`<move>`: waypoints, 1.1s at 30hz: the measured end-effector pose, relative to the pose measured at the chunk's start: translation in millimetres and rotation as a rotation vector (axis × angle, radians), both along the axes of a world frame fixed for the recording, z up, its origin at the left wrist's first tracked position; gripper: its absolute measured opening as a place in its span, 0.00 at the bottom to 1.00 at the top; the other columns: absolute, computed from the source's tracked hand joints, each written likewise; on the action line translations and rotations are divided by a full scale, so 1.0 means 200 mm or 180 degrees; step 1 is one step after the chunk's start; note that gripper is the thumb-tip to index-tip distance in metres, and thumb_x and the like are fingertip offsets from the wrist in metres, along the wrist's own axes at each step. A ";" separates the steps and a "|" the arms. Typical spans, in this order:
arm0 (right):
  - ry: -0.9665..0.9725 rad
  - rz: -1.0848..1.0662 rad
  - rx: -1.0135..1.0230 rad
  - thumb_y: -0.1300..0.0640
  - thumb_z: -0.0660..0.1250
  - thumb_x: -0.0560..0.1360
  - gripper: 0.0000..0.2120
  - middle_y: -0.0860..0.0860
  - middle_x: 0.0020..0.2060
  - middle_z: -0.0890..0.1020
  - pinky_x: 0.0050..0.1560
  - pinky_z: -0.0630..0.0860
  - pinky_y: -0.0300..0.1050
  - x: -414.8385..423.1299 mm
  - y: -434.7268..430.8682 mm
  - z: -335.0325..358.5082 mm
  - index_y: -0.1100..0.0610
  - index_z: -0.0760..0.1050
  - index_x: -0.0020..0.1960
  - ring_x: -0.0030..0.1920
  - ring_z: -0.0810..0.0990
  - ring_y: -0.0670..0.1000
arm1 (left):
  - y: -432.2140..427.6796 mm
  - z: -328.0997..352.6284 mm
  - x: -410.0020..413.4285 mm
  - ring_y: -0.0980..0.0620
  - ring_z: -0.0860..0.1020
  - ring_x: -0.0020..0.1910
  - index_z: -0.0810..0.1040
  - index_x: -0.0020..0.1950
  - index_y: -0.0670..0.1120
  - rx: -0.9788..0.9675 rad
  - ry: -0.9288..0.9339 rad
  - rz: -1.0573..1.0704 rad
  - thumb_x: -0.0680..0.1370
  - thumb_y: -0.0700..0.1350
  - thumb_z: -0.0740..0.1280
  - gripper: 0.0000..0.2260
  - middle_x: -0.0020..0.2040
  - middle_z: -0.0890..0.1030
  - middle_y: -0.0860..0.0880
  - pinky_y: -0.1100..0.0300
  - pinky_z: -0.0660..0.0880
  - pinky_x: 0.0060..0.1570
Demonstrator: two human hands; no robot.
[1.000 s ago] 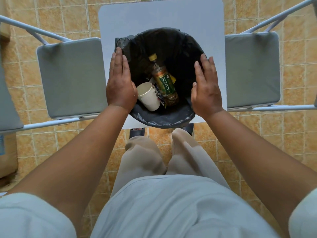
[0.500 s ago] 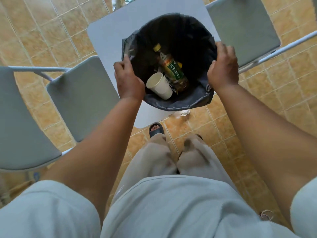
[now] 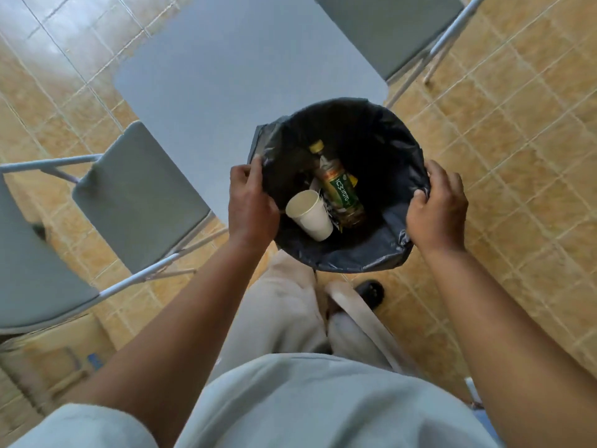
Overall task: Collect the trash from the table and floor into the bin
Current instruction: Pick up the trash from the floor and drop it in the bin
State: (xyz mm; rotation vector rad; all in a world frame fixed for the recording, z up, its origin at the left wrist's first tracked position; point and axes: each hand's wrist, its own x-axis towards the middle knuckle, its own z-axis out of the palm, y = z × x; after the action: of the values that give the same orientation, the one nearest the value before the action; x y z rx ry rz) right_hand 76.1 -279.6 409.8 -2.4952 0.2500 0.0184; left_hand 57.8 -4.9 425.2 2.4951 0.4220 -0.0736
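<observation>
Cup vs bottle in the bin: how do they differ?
Colour: the cup is plain white; the bottle is clear, brownish inside, with a green label.
Opening: the cup's mouth is open and faces up-left in the picture; the bottle is closed with a yellow cap.
Length: the bottle is longer than the cup.
Shared: both lie tipped over at the bottom of the black-lined bin, next to each other.
</observation>
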 end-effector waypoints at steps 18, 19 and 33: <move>0.1143 -0.1087 -0.0129 0.71 0.62 0.77 0.25 0.65 0.66 0.72 0.62 0.71 0.51 -0.87 -0.44 -1.10 0.62 0.68 0.74 0.63 0.74 0.66 | -0.48 -1.18 -0.40 0.41 0.71 0.64 0.58 0.79 0.46 0.0119 0.1278 -0.1345 0.75 0.33 0.63 0.33 0.70 0.64 0.43 0.50 0.76 0.58; 0.1156 -0.1118 -0.0136 0.71 0.62 0.77 0.25 0.65 0.66 0.72 0.63 0.70 0.51 -0.85 -0.44 -1.19 0.62 0.68 0.74 0.64 0.73 0.66 | -0.48 -1.27 -0.37 0.40 0.71 0.64 0.58 0.78 0.46 0.0132 0.1258 -0.1386 0.75 0.34 0.64 0.33 0.69 0.64 0.43 0.50 0.75 0.59; 0.0592 -0.1071 -0.0506 0.65 0.63 0.75 0.24 0.65 0.59 0.78 0.61 0.70 0.49 -0.10 -0.73 -2.27 0.59 0.72 0.71 0.60 0.75 0.65 | -0.71 -2.31 0.49 0.39 0.72 0.61 0.68 0.74 0.42 0.0204 0.0107 -0.1721 0.71 0.33 0.59 0.29 0.64 0.70 0.37 0.59 0.70 0.54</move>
State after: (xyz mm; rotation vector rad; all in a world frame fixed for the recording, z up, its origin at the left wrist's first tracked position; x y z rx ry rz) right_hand 56.2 -426.1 -44.6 -2.5772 0.7732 0.0952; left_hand 154.9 -147.6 -36.4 2.6061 -0.2505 -0.3201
